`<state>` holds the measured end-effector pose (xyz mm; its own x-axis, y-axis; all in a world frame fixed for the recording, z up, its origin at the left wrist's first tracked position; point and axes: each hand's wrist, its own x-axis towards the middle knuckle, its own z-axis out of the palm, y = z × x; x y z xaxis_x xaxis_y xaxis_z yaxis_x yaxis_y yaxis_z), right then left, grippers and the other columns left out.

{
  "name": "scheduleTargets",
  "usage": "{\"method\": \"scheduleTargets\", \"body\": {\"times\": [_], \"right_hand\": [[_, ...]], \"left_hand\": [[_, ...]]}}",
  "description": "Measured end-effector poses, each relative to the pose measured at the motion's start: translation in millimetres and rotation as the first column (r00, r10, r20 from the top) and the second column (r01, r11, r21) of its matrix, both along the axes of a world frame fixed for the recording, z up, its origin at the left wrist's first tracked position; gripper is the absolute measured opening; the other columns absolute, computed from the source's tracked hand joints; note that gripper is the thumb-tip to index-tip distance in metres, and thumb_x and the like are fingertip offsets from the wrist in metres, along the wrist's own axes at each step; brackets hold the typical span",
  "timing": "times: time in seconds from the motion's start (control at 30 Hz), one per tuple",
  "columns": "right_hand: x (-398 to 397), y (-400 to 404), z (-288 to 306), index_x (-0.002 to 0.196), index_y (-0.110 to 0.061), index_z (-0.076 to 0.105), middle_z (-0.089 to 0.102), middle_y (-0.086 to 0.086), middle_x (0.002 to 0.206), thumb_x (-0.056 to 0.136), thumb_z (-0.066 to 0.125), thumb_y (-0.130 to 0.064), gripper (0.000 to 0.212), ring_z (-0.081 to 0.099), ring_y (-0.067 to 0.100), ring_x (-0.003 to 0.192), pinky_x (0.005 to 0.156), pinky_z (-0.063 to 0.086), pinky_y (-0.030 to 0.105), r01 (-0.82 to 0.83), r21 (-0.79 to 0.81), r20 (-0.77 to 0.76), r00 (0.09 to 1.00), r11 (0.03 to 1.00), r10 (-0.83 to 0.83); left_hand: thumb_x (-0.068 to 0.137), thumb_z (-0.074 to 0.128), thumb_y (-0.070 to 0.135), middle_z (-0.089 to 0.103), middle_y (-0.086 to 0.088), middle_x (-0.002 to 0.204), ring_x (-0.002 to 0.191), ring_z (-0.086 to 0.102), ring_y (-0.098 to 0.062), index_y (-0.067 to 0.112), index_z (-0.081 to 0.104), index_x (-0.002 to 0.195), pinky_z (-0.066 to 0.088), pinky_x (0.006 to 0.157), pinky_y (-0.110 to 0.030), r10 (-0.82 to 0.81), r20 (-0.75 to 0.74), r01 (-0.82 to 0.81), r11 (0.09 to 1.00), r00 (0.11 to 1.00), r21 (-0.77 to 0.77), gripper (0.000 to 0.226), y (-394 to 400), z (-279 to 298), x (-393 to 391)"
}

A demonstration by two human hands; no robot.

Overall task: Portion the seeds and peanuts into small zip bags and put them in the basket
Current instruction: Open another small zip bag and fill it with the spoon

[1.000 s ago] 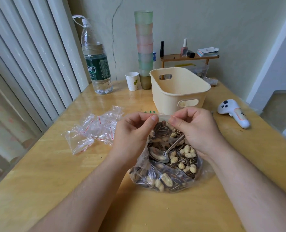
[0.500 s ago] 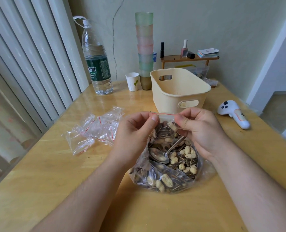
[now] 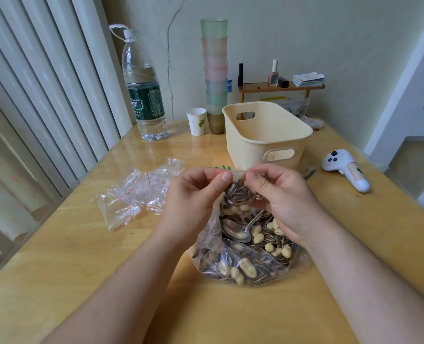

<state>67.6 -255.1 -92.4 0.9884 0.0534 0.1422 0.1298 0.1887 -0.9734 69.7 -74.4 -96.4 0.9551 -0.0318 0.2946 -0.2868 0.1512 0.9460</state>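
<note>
My left hand [image 3: 193, 202] and my right hand [image 3: 282, 202] pinch the top edge of a small zip bag [image 3: 238, 194] filled with striped seeds and a few peanuts. It hangs just above a large clear bag [image 3: 243, 264] of seeds and peanuts lying on the wooden table [image 3: 81, 256]. A metal spoon [image 3: 238, 230] rests inside the large bag. The cream basket [image 3: 265, 135] stands just beyond my hands, and nothing shows inside it. A pile of empty zip bags [image 3: 141, 192] with red strips lies to the left.
A large water bottle [image 3: 142, 95], a paper cup [image 3: 197, 121] and a tall stack of coloured cups [image 3: 215, 70] stand at the back. A white controller [image 3: 345, 170] lies at the right. A small wooden shelf [image 3: 280, 86] with bottles stands behind the basket.
My fingers have closed in along the top of the small zip bag, both thumbs now nearer together. The bag hangs a little higher over the large bag.
</note>
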Motion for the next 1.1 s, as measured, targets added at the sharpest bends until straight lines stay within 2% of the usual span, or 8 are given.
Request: {"method": "scheduleTargets", "body": {"times": [0.17, 0.37, 0.5, 0.6, 0.7, 0.87, 1.0, 1.1], "right_hand": [[1, -3, 2, 0.084, -0.014, 0.079, 0.076, 0.013, 0.09, 0.078, 0.074, -0.026, 0.014, 0.071, 0.021, 0.085, 0.072, 0.057, 0.03, 0.01, 0.062, 0.025, 1.0, 0.998, -0.011], [1, -3, 1, 0.109, -0.006, 0.076, 0.072, 0.029, 0.101, 0.084, 0.075, -0.03, 0.036, 0.068, 0.03, 0.092, 0.079, 0.06, 0.044, -0.02, -0.008, 0.029, 0.999, 1.0, 0.02], [0, -1, 1, 0.101, -0.015, 0.08, 0.08, 0.007, 0.09, 0.095, 0.072, -0.022, 0.012, 0.074, 0.017, 0.081, 0.057, 0.059, 0.031, 0.082, -0.078, 0.058, 0.995, 0.994, -0.077], [2, 0, 0, 0.093, -0.023, 0.082, 0.079, 0.0, 0.085, 0.097, 0.072, -0.021, 0.01, 0.072, 0.009, 0.075, 0.049, 0.054, 0.028, 0.161, -0.088, 0.087, 0.984, 0.983, -0.153], [3, -1, 0, 0.099, -0.023, 0.082, 0.079, 0.007, 0.094, 0.097, 0.073, -0.026, 0.01, 0.072, 0.021, 0.083, 0.062, 0.057, 0.036, 0.194, -0.057, 0.067, 0.98, 0.979, -0.19], [-3, 2, 11, 0.102, -0.013, 0.078, 0.078, 0.004, 0.086, 0.098, 0.068, -0.017, 0.011, 0.073, 0.012, 0.075, 0.059, 0.055, 0.023, 0.108, 0.029, 0.046, 0.993, 0.994, -0.109], [10, -3, 46, 0.092, -0.017, 0.079, 0.077, 0.004, 0.08, 0.097, 0.071, -0.016, 0.009, 0.072, 0.016, 0.071, 0.066, 0.062, 0.038, 0.137, -0.064, 0.135, 0.983, 0.989, -0.127], [51, -29, 93, 0.088, -0.019, 0.077, 0.077, 0.0, 0.08, 0.098, 0.072, -0.018, 0.011, 0.072, 0.017, 0.075, 0.063, 0.06, 0.034, 0.298, -0.026, 0.198, 0.937, 0.954, -0.288]], "left_hand": [[0.089, 0.072, 0.025, 0.079, -0.005, 0.087, 0.082, 0.072, -0.011, 0.007, 0.079, 0.093, 0.056, 0.078, -0.022, -0.017, -0.017, 0.017, 1.0, 1.0, -0.018, 0.02, -1, 1, -2], [0.09, 0.071, 0.026, 0.073, 0.003, 0.075, 0.067, 0.064, -0.008, 0.012, 0.076, 0.091, 0.052, 0.06, -0.021, 0.012, -0.053, -0.016, 0.997, 0.999, -0.077, 0.015, -6, 3, -1], [0.09, 0.071, 0.029, 0.075, 0.004, 0.083, 0.076, 0.069, -0.003, 0.016, 0.077, 0.098, 0.052, 0.062, -0.018, -0.012, -0.061, 0.006, 0.995, 0.998, -0.097, 0.017, -10, 3, -3], [0.086, 0.079, 0.032, 0.078, -0.011, 0.102, 0.092, 0.074, -0.018, 0.019, 0.074, 0.12, 0.062, 0.075, -0.034, -0.112, -0.043, 0.111, 0.994, 0.993, -0.022, 0.036, -12, -1, -4], [0.093, 0.076, 0.02, 0.079, -0.008, 0.093, 0.086, 0.076, -0.022, 0.016, 0.075, 0.116, 0.065, 0.081, -0.046, -0.12, 0.041, 0.113, 0.984, 0.992, 0.138, 0.023, -17, -3, -8], [0.09, 0.08, 0.025, 0.076, -0.023, 0.104, 0.104, 0.07, -0.051, 0.009, 0.076, 0.111, 0.061, 0.091, -0.057, -0.084, 0.023, 0.084, 0.996, 0.996, -0.016, 0.026, -19, -1, -3], [0.093, 0.07, 0.033, 0.077, -0.014, 0.106, 0.099, 0.074, -0.032, 0.009, 0.069, 0.125, 0.063, 0.086, -0.044, -0.167, -0.032, 0.167, 0.986, 0.985, -0.002, 0.04, -17, 21, 10], [0.093, 0.064, 0.04, 0.075, -0.006, 0.105, 0.097, 0.07, -0.021, 0.016, 0.068, 0.129, 0.062, 0.086, -0.041, -0.178, -0.075, 0.178, 0.984, 0.981, -0.002, 0.043, -15, 39, 23]]}}
